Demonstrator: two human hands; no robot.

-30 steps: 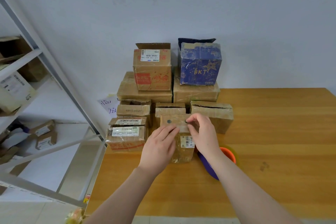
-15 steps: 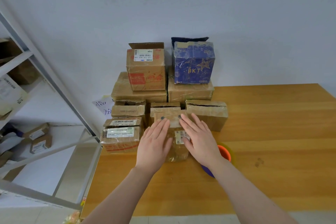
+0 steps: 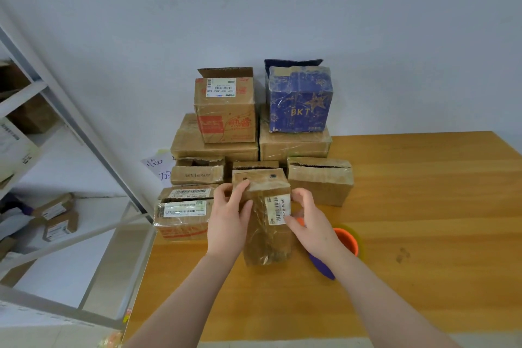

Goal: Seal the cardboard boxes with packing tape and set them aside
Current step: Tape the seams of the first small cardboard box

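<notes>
1. While the left hand (image 3: 228, 217) and right hand (image 3: 308, 220) grip it, the small box (image 3: 265, 237) stands on the worktop (image 3: 423, 234), just before the stacked boxes (image 3: 224, 110).
2. Fingers curl round its left edge and its labelled right side; glossy tape covers its near face.
3. Judgement: sealing looks nearly done and setting aside remains. The gaping box (image 3: 320, 181) looks unsealed.

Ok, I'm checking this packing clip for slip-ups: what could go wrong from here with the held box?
1. The narrow box, gripped by the left hand and right hand, stands tall and may tip when released.
2. The orange tape dispenser lies close by the right wrist and could get knocked.
3. Pushing the narrow box back might nudge the blue box stacked behind.
</notes>
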